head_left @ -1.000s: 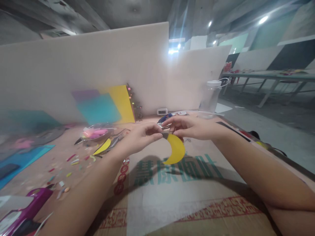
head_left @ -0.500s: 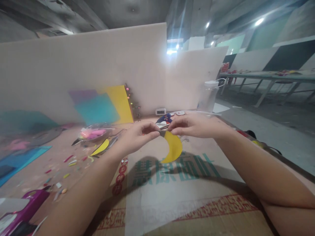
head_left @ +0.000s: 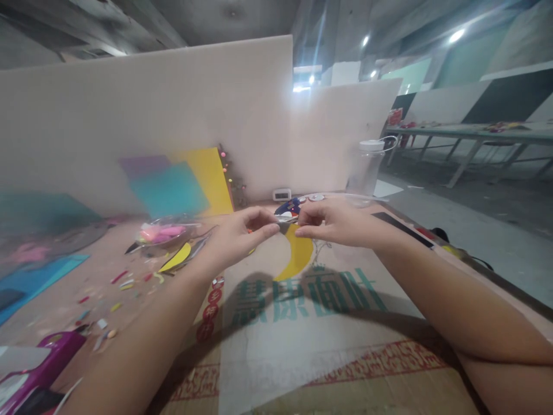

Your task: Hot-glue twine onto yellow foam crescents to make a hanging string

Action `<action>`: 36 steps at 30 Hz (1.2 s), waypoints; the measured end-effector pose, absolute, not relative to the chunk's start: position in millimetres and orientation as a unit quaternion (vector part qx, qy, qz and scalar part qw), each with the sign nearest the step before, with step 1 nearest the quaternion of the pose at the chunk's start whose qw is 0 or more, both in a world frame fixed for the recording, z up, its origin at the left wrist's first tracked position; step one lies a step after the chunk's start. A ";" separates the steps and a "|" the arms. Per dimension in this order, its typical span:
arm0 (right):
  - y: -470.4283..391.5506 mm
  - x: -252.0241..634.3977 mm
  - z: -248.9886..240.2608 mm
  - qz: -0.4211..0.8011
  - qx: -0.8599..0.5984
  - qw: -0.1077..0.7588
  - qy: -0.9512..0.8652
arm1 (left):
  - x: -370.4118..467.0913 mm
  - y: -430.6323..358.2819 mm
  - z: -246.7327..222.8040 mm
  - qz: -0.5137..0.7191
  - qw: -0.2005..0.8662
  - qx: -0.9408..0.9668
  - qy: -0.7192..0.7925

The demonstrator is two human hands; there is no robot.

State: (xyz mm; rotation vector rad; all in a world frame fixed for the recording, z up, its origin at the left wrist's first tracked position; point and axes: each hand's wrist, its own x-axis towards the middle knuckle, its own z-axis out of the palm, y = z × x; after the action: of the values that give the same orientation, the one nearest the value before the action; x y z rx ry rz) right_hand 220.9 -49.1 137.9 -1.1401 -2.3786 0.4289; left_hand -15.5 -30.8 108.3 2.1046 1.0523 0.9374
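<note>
A yellow crescent [head_left: 298, 253] hangs by its upper tip between my two hands, above a printed cardboard sheet [head_left: 276, 357]. My right hand [head_left: 322, 222] pinches the crescent near that tip. My left hand [head_left: 254, 227] has thumb and forefinger brought together beside a small dark piece [head_left: 284, 227] at the tip. Something thin and greyish spans the fingertips; its exact shape is too small to make out.
Behind my hands lies a dark blue tool [head_left: 288, 206] near a small white clock [head_left: 282, 195]. A clear bottle [head_left: 365, 167] stands at the back right. Paper scraps, a bowl of pink pieces [head_left: 164, 233] and a purple object [head_left: 56, 363] are on the left.
The yellow crescent has shifted slightly left and turned, its lower tip now further left. A black strip now shows beside my right forearm. Both hands remain close together.
</note>
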 end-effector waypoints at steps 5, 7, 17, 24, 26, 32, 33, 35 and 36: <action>-46.1 221.1 135.8 0.209 -0.401 0.280 -0.847 | -15.8 -32.5 109.0 0.344 0.309 0.794 0.394; -45.2 220.4 134.4 0.239 -0.401 0.306 -0.830 | -15.5 -33.6 109.6 0.338 0.313 0.800 0.385; -41.9 217.0 130.0 0.148 -0.403 0.271 -0.861 | -13.5 -34.9 112.0 0.345 0.381 0.793 0.326; -44.4 213.0 126.8 0.165 -0.398 0.256 -0.865 | -10.5 -31.7 110.6 0.340 0.378 0.805 0.306; -43.0 212.3 125.8 0.171 -0.392 0.262 -0.865 | -10.8 -31.4 110.2 0.340 0.383 0.800 0.314; -42.4 214.8 130.2 0.155 -0.426 0.384 -0.805 | -13.4 -33.1 110.2 0.354 0.407 0.761 0.361; -44.2 214.7 131.5 0.155 -0.426 0.389 -0.802 | -13.6 -33.3 110.1 0.356 0.407 0.759 0.364; -49.3 213.1 133.5 0.151 -0.421 0.387 -0.807 | -13.6 -33.2 109.7 0.361 0.403 0.757 0.366; -52.0 211.8 134.0 0.142 -0.415 0.387 -0.811 | -13.5 -33.0 109.4 0.363 0.402 0.757 0.366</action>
State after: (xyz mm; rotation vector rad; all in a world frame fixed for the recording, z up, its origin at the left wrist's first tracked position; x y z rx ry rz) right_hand 211.8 -52.0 134.0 -1.0569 -2.0640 0.3607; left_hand -13.5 -33.0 109.4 1.9118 0.9254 0.9170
